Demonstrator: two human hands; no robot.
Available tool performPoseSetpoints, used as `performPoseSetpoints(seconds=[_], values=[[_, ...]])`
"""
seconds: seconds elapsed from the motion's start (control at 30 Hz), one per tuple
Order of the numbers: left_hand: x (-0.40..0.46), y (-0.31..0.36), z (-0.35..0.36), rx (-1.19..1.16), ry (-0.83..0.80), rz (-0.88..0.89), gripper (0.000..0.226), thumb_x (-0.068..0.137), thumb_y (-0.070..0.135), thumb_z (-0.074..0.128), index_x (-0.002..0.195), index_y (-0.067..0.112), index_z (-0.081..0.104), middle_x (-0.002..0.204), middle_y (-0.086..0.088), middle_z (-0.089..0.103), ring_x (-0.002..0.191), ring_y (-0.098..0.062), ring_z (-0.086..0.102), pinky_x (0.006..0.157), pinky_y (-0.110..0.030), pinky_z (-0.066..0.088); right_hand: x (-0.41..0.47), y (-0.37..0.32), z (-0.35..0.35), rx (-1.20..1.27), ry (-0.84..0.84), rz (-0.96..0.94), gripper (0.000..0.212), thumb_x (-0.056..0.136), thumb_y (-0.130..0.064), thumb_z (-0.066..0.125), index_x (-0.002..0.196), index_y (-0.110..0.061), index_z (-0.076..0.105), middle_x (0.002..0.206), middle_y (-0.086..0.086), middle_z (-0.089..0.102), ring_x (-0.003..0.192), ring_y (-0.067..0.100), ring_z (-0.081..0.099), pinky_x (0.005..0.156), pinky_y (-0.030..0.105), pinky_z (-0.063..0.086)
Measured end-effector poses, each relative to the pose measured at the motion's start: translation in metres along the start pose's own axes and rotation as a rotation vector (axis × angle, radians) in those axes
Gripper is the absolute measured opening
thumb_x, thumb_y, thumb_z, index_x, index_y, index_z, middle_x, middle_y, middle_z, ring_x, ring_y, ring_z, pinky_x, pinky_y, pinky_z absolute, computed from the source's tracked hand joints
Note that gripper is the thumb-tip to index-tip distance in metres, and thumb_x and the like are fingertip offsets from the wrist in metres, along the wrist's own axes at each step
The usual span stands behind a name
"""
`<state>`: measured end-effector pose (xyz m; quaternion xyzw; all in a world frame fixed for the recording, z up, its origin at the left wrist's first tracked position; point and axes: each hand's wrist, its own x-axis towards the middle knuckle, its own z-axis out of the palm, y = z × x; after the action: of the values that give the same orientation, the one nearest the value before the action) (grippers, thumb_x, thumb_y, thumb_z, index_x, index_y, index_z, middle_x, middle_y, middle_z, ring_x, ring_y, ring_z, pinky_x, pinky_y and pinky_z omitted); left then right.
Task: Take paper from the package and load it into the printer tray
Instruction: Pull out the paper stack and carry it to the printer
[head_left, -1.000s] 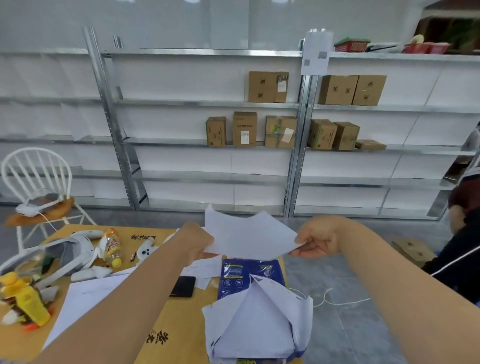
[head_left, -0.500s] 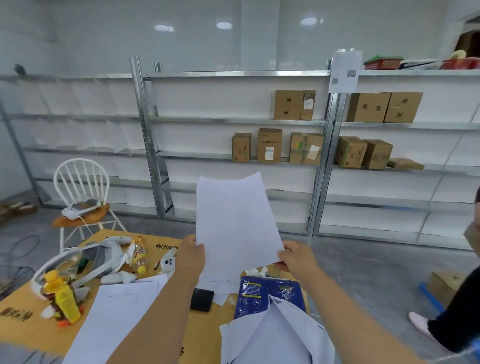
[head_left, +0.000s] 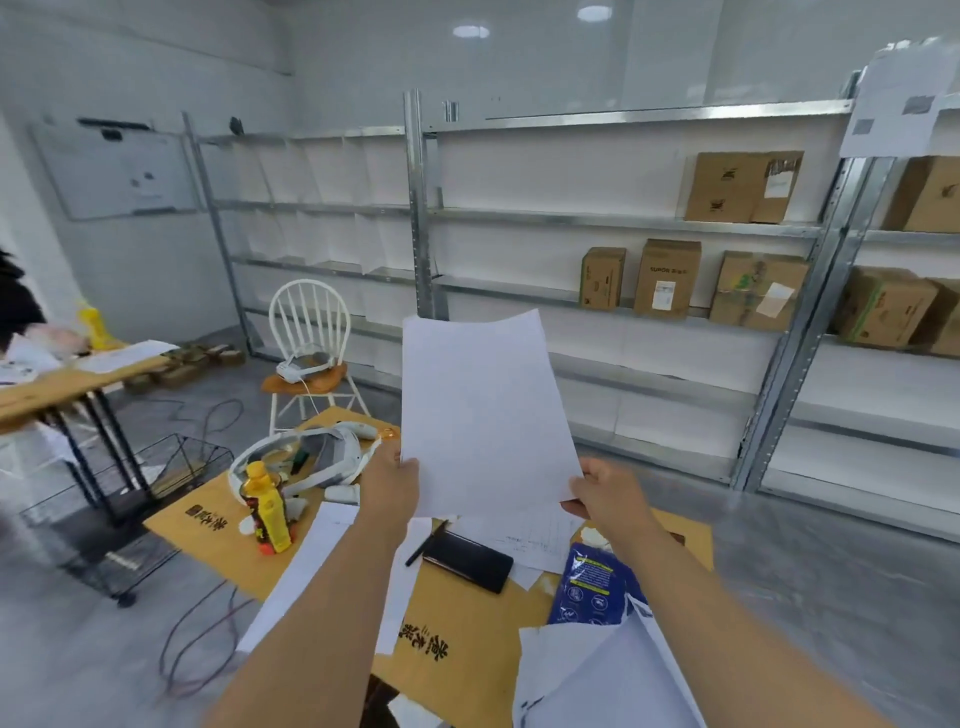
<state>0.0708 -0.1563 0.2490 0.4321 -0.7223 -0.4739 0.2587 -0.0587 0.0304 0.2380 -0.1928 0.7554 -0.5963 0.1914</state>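
Observation:
I hold a thin stack of white paper (head_left: 483, 410) upright in front of me, above the wooden table (head_left: 467, 670). My left hand (head_left: 390, 480) pinches its lower left corner and my right hand (head_left: 605, 493) pinches its lower right corner. The torn-open paper package (head_left: 597, 670), white wrapper with a blue printed flap, lies at the table's near right edge below my right arm. No printer or tray is in view.
On the table lie a black phone (head_left: 467, 561), a pen (head_left: 426, 543), loose sheets (head_left: 322, 566), a yellow bottle (head_left: 267, 509) and a white headset (head_left: 306, 457). A white chair (head_left: 309, 353) stands behind, a wire basket (head_left: 130, 499) and second table (head_left: 62, 384) at left. Metal shelves (head_left: 623, 223) hold cardboard boxes.
The paper went from lying flat between my hands to standing upright. My view swung to the left, bringing the second table and wire basket into sight.

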Motion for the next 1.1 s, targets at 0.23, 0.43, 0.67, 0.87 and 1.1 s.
performPoseSetpoints(seconds=[0.23, 0.43, 0.67, 0.87, 1.1], values=[[0.008, -0.03, -0.062, -0.11, 0.133, -0.068, 0.029, 0.097, 0.008, 0.039, 0.122, 0.009, 0.053, 0.107, -0.01, 0.058, 0.092, -0.026, 0.051, 0.072, -0.034, 0.04, 0.006, -0.016, 0.063, -0.002, -0.146, -0.04, 0.027, 0.093, 0.002, 0.043, 0.1, -0.016, 0.061, 0.108, 0.007, 0.065, 0.096, 0.02, 0.063, 0.069, 0.015, 0.053], [0.009, -0.054, -0.138, -0.129, 0.254, -0.071, 0.023, 0.099, 0.007, 0.04, 0.118, 0.011, 0.052, 0.103, -0.008, 0.053, 0.091, -0.027, 0.047, 0.074, -0.033, 0.037, -0.003, -0.043, 0.14, -0.005, -0.284, -0.101, 0.031, 0.093, 0.005, 0.04, 0.099, -0.017, 0.061, 0.107, 0.005, 0.065, 0.091, 0.017, 0.064, 0.062, 0.011, 0.054], [0.021, -0.098, -0.243, -0.174, 0.375, -0.107, 0.018, 0.095, 0.006, 0.042, 0.108, 0.01, 0.055, 0.096, -0.009, 0.059, 0.085, -0.026, 0.053, 0.075, -0.033, 0.044, -0.019, -0.071, 0.246, -0.016, -0.377, -0.134, 0.024, 0.09, 0.006, 0.043, 0.096, 0.0, 0.065, 0.102, 0.013, 0.069, 0.084, 0.022, 0.069, 0.066, 0.02, 0.061], [0.023, -0.135, -0.328, -0.191, 0.491, -0.114, 0.014, 0.093, 0.006, 0.045, 0.1, 0.014, 0.054, 0.082, -0.003, 0.057, 0.067, -0.015, 0.049, 0.055, -0.024, 0.037, -0.037, -0.094, 0.338, -0.091, -0.523, -0.219, 0.034, 0.089, 0.006, 0.044, 0.084, -0.021, 0.064, 0.101, 0.007, 0.069, 0.093, 0.023, 0.066, 0.075, 0.028, 0.057], [0.011, -0.169, -0.408, -0.25, 0.609, -0.126, 0.019, 0.093, 0.002, 0.044, 0.1, 0.016, 0.055, 0.085, -0.001, 0.056, 0.072, -0.016, 0.049, 0.052, -0.018, 0.036, -0.062, -0.12, 0.426, -0.274, -0.629, -0.371, 0.032, 0.082, -0.002, 0.048, 0.105, -0.02, 0.064, 0.105, 0.003, 0.072, 0.097, 0.024, 0.068, 0.087, 0.05, 0.056]])
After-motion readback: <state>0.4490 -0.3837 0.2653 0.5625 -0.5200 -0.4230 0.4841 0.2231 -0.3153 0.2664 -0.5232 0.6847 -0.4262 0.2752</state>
